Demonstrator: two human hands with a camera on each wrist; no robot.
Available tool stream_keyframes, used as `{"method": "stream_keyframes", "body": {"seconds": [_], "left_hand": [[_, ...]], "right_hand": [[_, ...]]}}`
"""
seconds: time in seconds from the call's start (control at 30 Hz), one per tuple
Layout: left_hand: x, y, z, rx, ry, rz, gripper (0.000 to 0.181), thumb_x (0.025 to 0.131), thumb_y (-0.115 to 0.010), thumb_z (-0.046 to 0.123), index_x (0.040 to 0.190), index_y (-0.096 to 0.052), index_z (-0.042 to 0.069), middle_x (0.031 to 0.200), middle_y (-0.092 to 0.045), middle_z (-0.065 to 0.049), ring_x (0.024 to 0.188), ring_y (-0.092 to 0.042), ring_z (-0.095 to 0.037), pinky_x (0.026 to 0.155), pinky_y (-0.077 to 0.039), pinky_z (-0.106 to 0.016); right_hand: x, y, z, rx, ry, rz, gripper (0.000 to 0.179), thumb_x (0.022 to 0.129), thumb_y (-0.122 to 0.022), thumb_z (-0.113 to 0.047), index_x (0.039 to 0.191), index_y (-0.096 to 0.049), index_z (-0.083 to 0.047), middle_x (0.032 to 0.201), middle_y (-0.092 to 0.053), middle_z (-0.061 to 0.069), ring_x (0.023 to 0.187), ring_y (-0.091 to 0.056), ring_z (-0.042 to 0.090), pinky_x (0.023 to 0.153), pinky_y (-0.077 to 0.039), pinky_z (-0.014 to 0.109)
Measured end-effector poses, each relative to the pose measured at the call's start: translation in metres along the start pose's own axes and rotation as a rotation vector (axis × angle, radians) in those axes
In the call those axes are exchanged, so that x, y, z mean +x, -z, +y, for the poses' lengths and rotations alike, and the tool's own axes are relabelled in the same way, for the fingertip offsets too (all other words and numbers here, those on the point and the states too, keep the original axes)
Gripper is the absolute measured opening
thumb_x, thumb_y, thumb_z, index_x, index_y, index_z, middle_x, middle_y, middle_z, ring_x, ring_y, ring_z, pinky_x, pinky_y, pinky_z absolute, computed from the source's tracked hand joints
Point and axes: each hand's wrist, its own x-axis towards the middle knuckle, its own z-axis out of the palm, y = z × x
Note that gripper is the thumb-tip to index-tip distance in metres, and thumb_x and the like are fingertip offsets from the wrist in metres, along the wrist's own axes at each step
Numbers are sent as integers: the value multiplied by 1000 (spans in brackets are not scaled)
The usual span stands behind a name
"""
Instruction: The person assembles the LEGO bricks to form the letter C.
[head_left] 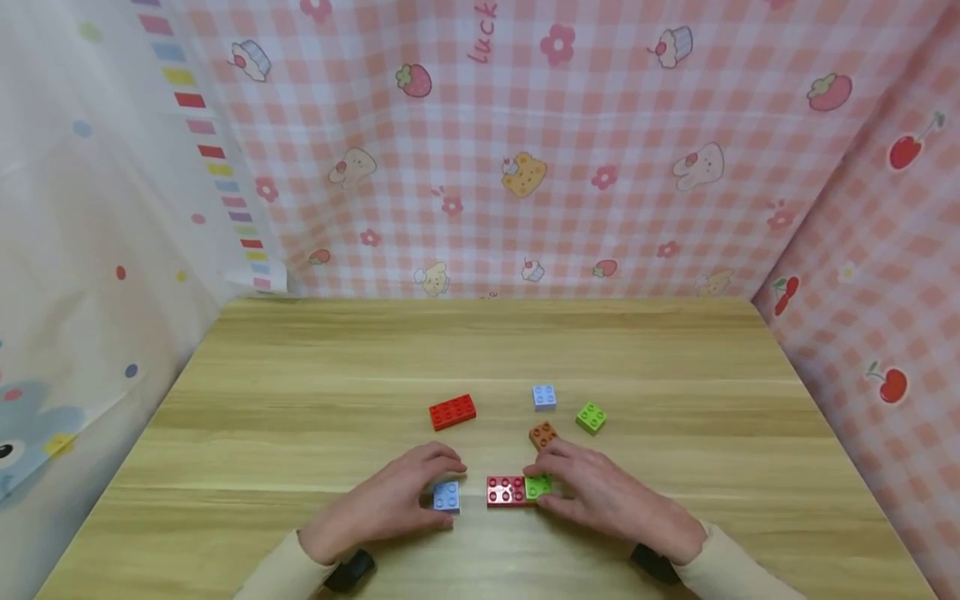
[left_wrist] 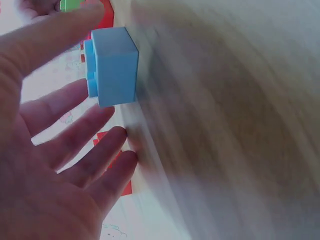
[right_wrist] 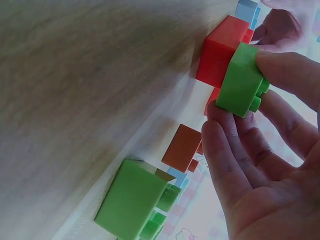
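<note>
In the head view a dark red brick (head_left: pixel 506 492) lies on the table in front of the person. A lime green brick (head_left: pixel 537 487) sits over its right end, pinched between the thumb and fingers of my right hand (head_left: pixel 600 492). The right wrist view shows this green brick (right_wrist: pixel 242 82) overhanging the red brick (right_wrist: pixel 220 52). My left hand (head_left: pixel 390 496) stands around a light blue brick (head_left: pixel 447 497), with thumb and fingers spread on either side. In the left wrist view those fingers are loosely extended beside the blue brick (left_wrist: pixel 116 67).
A brown brick (head_left: pixel 543 434) lies just beyond the right fingers. Farther back are a bright red brick (head_left: pixel 452 412), a second light blue brick (head_left: pixel 544 397) and another green brick (head_left: pixel 591 417). Patterned curtains (head_left: pixel 487 150) border the wooden table (head_left: pixel 337 358).
</note>
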Motion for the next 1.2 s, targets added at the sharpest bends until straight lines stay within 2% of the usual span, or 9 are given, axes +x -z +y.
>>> {"method": "stream_keyframes", "body": {"seconds": [0.17, 0.3, 0.53, 0.8, 1.0, 1.2], "left_hand": [[0, 0, -1, 29, -12, 27, 41, 84, -89, 26, 118, -71, 13, 127, -56, 4, 117, -54, -15, 107, -49, -42], [-1, 0, -1, 40, -24, 49, 33, 85, -88, 23, 113, -73, 12, 126, -57, 4, 115, -55, -14, 105, -50, -40], [-3, 2, -1, 22, -35, 74, 35, 89, -83, 17, 120, -69, 9, 125, -66, -1, 115, -62, -17, 101, -53, -43], [-1, 4, 5, -25, 23, 50, 37, 93, -79, 18, 126, -68, 9, 120, -72, -1, 110, -65, -14, 98, -55, -44], [4, 4, 13, -37, -7, 95, 39, 93, -79, 19, 129, -69, 9, 123, -73, -3, 110, -67, -15, 95, -57, -41], [8, 4, 19, -76, -22, 112, 40, 94, -78, 21, 131, -68, 9, 127, -72, -5, 116, -67, -19, 97, -57, -43]], "right_hand": [[-2, 0, 0, 3, 10, 7, 30, 94, -78, -21, 123, -74, -12, 113, -61, -7, 95, -56, 8, 81, -55, 26], [-3, 0, 0, -1, 11, 17, 30, 94, -78, -20, 123, -74, -12, 113, -61, -7, 95, -56, 7, 81, -55, 27], [-3, 1, 0, 1, 12, 20, 30, 94, -78, -20, 123, -74, -12, 113, -60, -8, 93, -54, 6, 80, -54, 27], [-3, 0, 0, 9, 8, 20, 30, 94, -78, -20, 123, -74, -12, 113, -60, -7, 93, -55, 7, 80, -55, 27], [-2, 0, 0, 15, 4, 13, 30, 95, -77, -20, 123, -74, -13, 113, -60, -7, 93, -55, 7, 80, -54, 26], [-1, -2, 1, 19, 9, 16, 31, 94, -78, -20, 123, -74, -13, 113, -60, -8, 93, -56, 8, 79, -54, 25]]}}
